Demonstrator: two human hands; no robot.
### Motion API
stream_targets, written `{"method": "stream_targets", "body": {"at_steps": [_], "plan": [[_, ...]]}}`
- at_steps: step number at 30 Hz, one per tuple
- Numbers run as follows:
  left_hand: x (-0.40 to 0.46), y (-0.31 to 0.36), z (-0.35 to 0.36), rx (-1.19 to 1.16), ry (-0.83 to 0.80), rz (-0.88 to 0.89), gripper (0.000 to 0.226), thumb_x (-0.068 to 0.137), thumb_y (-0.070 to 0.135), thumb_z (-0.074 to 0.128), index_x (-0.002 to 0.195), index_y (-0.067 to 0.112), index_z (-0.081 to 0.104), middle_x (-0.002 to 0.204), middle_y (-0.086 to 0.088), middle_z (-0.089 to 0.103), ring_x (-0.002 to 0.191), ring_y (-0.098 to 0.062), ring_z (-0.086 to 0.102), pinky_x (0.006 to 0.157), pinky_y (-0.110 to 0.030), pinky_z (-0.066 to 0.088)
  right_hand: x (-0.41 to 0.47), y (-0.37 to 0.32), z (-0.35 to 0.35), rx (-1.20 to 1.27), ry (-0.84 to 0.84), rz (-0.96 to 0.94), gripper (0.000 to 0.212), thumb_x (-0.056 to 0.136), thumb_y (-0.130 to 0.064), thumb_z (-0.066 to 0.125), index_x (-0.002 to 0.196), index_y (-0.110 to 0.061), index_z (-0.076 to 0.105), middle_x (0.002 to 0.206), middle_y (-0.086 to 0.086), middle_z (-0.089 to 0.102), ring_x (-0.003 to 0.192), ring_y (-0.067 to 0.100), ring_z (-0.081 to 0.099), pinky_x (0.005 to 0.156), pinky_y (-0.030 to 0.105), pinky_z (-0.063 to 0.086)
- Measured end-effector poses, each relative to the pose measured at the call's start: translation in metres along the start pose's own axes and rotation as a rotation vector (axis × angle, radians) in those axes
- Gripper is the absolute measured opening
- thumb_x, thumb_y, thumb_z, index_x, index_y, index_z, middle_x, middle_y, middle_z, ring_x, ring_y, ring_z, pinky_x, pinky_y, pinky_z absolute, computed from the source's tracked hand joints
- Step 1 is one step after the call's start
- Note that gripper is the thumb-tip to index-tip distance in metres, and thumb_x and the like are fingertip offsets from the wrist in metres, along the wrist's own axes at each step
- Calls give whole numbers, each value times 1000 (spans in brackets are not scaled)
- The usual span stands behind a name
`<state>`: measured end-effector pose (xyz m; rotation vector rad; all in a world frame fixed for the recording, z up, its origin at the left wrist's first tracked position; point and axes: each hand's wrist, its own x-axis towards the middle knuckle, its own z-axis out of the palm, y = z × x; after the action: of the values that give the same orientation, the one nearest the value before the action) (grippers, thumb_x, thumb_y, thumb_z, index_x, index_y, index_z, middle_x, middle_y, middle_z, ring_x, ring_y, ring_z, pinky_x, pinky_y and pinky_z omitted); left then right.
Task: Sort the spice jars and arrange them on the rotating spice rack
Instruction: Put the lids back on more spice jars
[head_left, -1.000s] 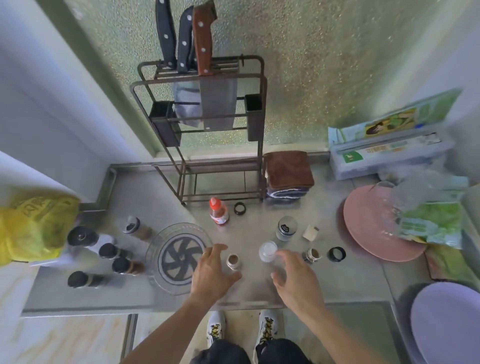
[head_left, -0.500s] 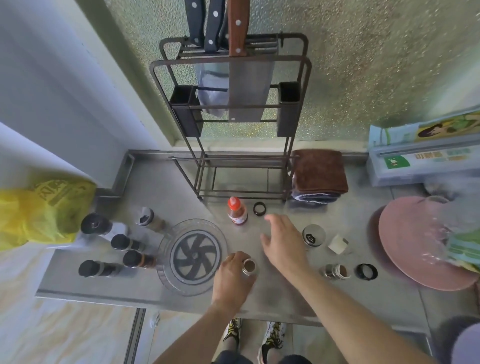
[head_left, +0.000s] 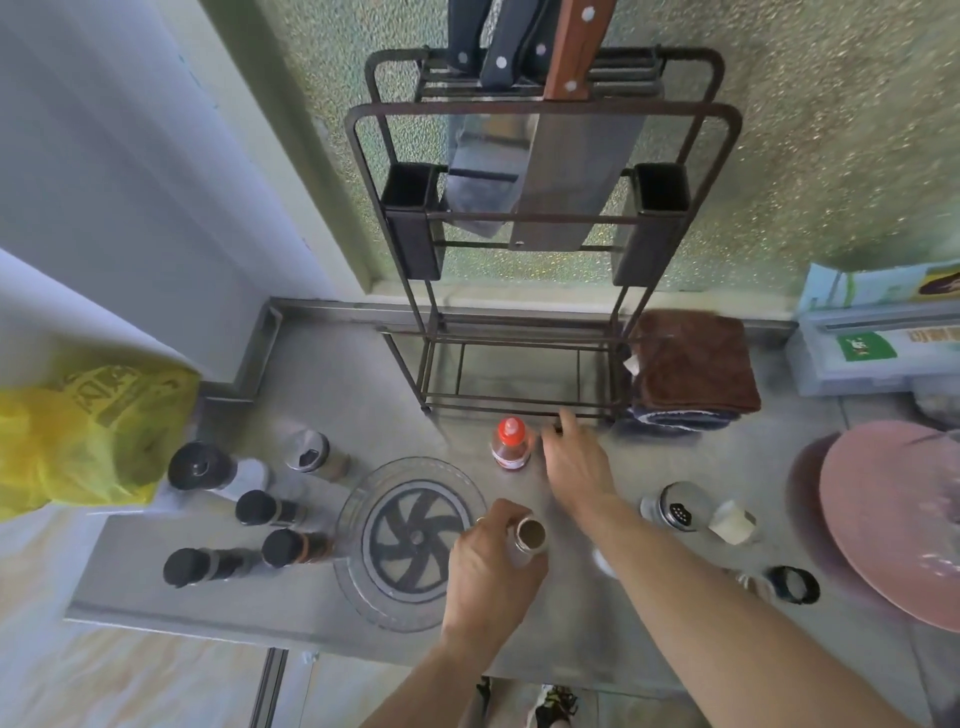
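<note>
Right hand (head_left: 574, 460) has moved from beside open jar (head_left: 529, 538) to black ring behind red-capped bottle (head_left: 511, 444), fingers curling onto it, hold unclear. Left hand (head_left: 491, 566) still grips jar beside turntable (head_left: 410, 535); likely fetching its cap.

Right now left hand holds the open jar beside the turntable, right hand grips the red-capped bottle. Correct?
Partly. In the head view the right hand reaches past the red-capped bottle, beside it, not gripping it. The left hand does hold the open jar beside the turntable.

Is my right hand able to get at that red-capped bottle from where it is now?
Probably yes. The right hand hovers just beside the red-capped bottle with nothing between them; the left hand grips an open jar nearer you, out of the way.
</note>
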<state>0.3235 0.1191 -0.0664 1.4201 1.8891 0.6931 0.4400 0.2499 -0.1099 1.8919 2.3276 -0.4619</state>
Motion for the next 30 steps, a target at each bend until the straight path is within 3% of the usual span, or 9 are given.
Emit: {"method": "stream_targets", "body": {"at_steps": [3, 8, 12, 16, 20, 23, 27, 30], "plan": [[0, 2, -4, -12, -20, -5, 25, 71, 24, 78, 92, 28, 63, 81, 16, 71, 77, -3, 68, 71, -27, 56, -11, 2, -4, 49, 54, 15, 25, 94, 1, 49, 116, -5, 59, 143, 19, 41, 105, 35, 61, 86, 40, 50], [1, 19, -23, -23, -46, -7, 29, 68, 29, 78, 93, 25, 62, 83, 13, 72, 78, -6, 69, 71, -32, 57, -55, 11, -54, 436, 230, 127, 33, 75, -10, 72, 103, -16, 56, 101, 4, 59, 88, 26, 60, 71, 34, 45], [0, 40, -42, -31, -65, 16, 29, 64, 31, 75, 90, 29, 61, 81, 12, 71, 79, -11, 69, 74, -36, 56, -110, 11, -114, 713, 255, -1, 44, 72, -17, 75, 111, -33, 63, 97, -6, 60, 86, 9, 63, 80, 27, 54], [-6, 58, -58, -69, -61, 75, 30, 67, 34, 74, 94, 34, 62, 86, 17, 71, 83, -5, 69, 77, -34, 56, -154, -3, -155, 856, 236, -61, 34, 71, -8, 79, 97, -28, 67, 98, -7, 66, 87, 6, 68, 76, 17, 56], [-15, 71, -69, -93, -46, 213, 31, 70, 30, 78, 96, 36, 63, 85, 22, 69, 82, -2, 67, 75, -31, 56, -176, -7, -171, 812, 305, -66, 30, 69, -13, 82, 91, -25, 65, 91, -18, 71, 84, 5, 68, 76, 19, 55], [-21, 75, -73, -61, -58, 340, 31, 73, 29, 79, 101, 33, 66, 90, 25, 66, 84, -2, 67, 75, -31, 57, -186, -6, -174, 785, 303, -120, 35, 70, -9, 81, 98, -24, 64, 94, -15, 71, 88, 4, 69, 80, 23, 57], [-24, 78, -75, 14, -76, 429, 30, 77, 37, 75, 106, 35, 69, 99, 19, 65, 87, -1, 62, 76, -31, 56, -192, -4, -174, 530, 258, -234, 47, 73, -16, 80, 116, -28, 65, 109, -15, 66, 97, 1, 63, 84, 26, 55], [-27, 80, -77, 40, -75, 446, 31, 76, 35, 79, 106, 35, 70, 98, 17, 64, 86, -3, 60, 72, -22, 52, -192, -3, -175, 365, 196, -241, 42, 77, -21, 77, 116, -29, 64, 111, -13, 64, 98, 8, 62, 85, 30, 52]]}}
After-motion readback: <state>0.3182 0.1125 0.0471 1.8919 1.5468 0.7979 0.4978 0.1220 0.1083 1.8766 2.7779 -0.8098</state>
